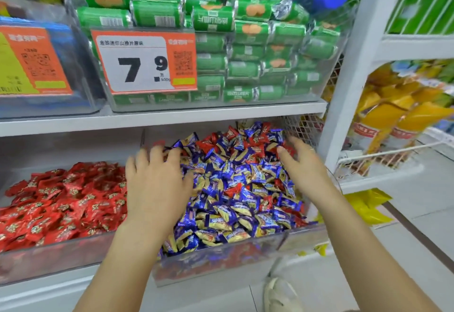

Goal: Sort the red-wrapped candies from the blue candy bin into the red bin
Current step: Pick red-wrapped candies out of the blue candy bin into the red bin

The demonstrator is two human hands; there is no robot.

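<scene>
Red-wrapped candies (232, 192) scattered every way | left hand (157, 179) grip flat | right hand (303, 164) grip wide

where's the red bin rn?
Head view, lower left: the red bin sits on the bottom shelf directly left of the blue candy bin, below the price tag, with the left hand at its right edge.

Shop, price tag (145, 62) on shelf (172, 116), bulk candy bins (221, 257)
</scene>
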